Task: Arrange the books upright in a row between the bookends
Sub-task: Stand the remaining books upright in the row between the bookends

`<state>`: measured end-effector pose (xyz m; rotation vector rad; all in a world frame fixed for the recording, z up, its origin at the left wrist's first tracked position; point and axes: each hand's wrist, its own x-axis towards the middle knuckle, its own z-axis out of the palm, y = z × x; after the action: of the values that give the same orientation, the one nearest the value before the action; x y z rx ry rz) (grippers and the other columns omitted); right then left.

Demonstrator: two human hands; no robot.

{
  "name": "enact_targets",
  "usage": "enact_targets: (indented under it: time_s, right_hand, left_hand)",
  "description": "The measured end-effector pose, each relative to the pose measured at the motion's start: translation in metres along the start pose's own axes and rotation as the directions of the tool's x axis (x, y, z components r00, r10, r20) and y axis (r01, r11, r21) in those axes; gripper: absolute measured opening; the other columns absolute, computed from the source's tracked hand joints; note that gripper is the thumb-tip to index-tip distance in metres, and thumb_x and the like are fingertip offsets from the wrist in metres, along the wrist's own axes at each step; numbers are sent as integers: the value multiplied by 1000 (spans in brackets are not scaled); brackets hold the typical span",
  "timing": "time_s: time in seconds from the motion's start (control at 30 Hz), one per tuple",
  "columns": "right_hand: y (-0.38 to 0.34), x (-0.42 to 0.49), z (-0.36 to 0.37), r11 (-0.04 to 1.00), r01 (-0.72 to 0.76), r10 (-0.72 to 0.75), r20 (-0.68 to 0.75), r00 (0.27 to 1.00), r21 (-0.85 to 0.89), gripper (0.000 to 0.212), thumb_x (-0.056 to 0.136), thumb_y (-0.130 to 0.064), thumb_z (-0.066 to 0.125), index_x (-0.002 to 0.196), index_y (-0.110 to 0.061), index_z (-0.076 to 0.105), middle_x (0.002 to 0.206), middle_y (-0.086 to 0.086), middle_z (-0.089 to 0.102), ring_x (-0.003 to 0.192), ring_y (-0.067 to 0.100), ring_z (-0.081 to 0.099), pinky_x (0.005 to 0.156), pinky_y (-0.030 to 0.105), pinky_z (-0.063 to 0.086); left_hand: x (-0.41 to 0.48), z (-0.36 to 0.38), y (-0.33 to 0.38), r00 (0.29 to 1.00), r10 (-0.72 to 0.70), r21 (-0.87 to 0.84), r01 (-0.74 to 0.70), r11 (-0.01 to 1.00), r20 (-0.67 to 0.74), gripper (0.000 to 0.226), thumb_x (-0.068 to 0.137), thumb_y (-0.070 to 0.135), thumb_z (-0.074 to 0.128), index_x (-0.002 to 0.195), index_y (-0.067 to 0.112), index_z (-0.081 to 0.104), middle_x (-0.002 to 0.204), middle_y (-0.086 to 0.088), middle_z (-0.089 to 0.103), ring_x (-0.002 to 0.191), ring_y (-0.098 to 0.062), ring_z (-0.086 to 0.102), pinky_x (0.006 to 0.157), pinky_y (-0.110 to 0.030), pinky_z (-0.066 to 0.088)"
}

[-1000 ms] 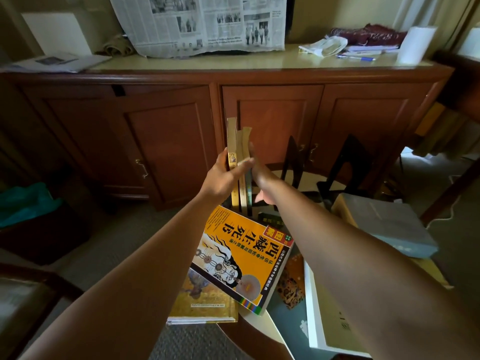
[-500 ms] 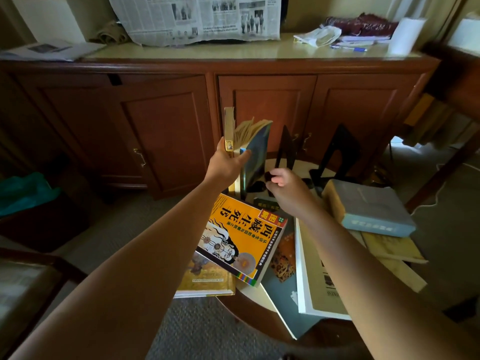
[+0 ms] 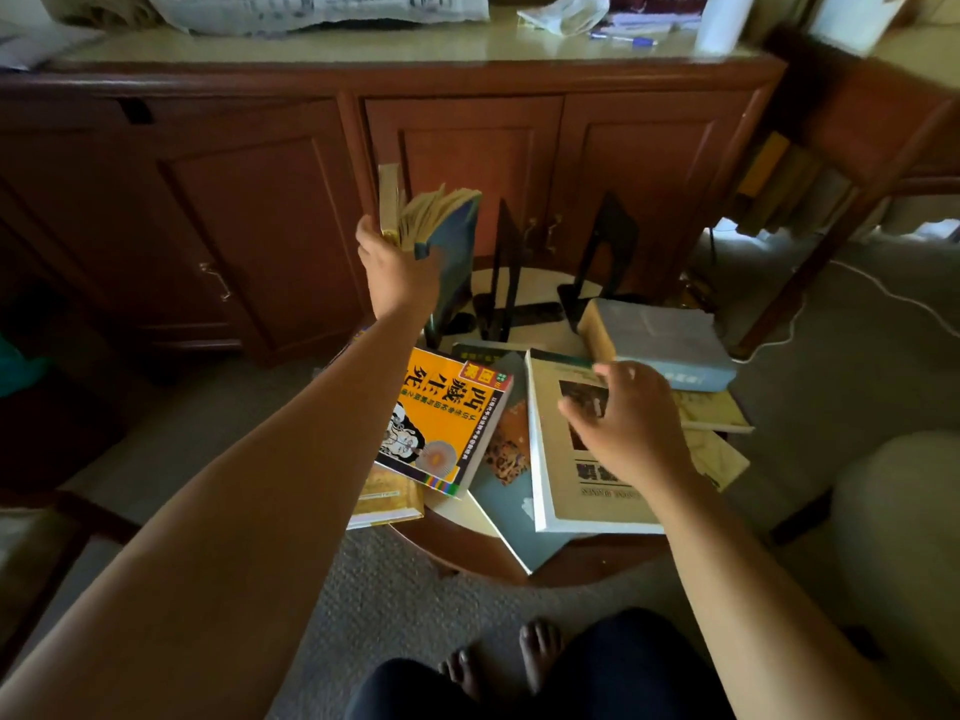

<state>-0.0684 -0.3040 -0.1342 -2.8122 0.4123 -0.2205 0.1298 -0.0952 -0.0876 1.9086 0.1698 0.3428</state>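
Books [image 3: 447, 423] sprawl on the round table [image 3: 537, 283] in front of the black bookends [image 3: 506, 272], left of which our left hand [image 3: 397, 272] grips two upright volumes [image 3: 452, 236], while our right hand [image 3: 628, 428] hovers, fingers spread, in front.

A left bookend [image 3: 506, 267] and a right bookend [image 3: 605, 262], both black, stand upright and apart at the back of the round table [image 3: 467, 556]. Left of them, a yellow-spined book [image 3: 388, 200] held by the left hand [image 3: 395, 267] stands on end beside a blue-covered book [image 3: 454, 252] that leans right, pages fanned. The others lie flat, overlapping (an orange book [image 3: 447, 423] at left, a large pale book [image 3: 566, 491] in the middle, a thick grey-blue book [image 3: 660, 340] touching the right bookend's base).
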Motion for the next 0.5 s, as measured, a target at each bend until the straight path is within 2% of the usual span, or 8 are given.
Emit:
enact_targets:
  time_s: [0.07,0.1,0.17,0.2,0.27,0.37,0.43,0.5]
  right_hand:
    - [13,11,-8,988,-143,149,-111,983,59,72,90,-66,57,139,-15,49,143,13,51,135,33,44,108,51,45]
    - [18,18,-12,965,-231,245,-123,962,121,74,90,-65,60,141,-14,46,145,15,49,137,36,42,108,52,44]
    - [23,35,-17,915,-364,382,-78,921,175,83,87,-69,61,144,-12,41,149,19,43,139,40,38,109,56,41]
    - [24,42,-17,910,-381,394,-56,917,162,86,84,-70,63,145,-14,39,150,20,41,140,41,36,110,58,39]
    - [23,54,-16,932,-340,343,-3,939,127,89,81,-63,71,150,-20,35,157,17,33,147,42,26,115,63,31]
    - [22,70,-15,974,-220,212,128,969,55,99,80,-41,80,159,-31,21,169,12,8,155,42,4,121,66,15]
    - [22,79,-15,992,-119,126,225,966,-44,105,83,-22,80,160,-45,13,171,8,-7,155,43,-6,120,70,6]
    - [21,86,-14,990,-37,80,318,945,-139,105,85,-5,71,157,-56,13,171,5,-13,155,42,-12,117,74,-2]
  left_hand:
    - [-2,1,0,1000,7,-17,-7,1000,-22,90,84,17,72,158,8,21,150,-13,41,119,-22,53,90,-29,48]
    - [-3,2,0,999,6,-25,-7,1000,-38,88,84,17,72,157,7,23,148,-14,43,121,-24,53,93,-31,50]
    - [-5,6,0,997,-13,-49,10,999,-74,87,83,17,73,154,4,26,146,-16,45,126,-29,54,101,-37,51]
    - [-6,8,0,995,-26,-61,20,998,-92,86,83,17,75,153,3,27,146,-17,46,128,-31,54,104,-39,51]
    - [-10,13,1,990,-30,-75,20,997,-138,82,84,17,75,151,1,30,145,-18,48,129,-32,54,106,-39,49]
    - [-11,19,-1,982,-4,-76,-10,997,-187,70,87,15,73,144,-1,37,139,-17,52,125,-30,56,104,-34,48]
    - [-9,22,-4,979,9,-73,-24,997,-204,63,87,13,72,139,0,41,134,-16,54,119,-28,58,101,-33,49]
    - [-7,24,-8,975,23,-73,-40,997,-220,60,86,13,72,137,-1,43,131,-15,55,117,-27,58,99,-31,49]
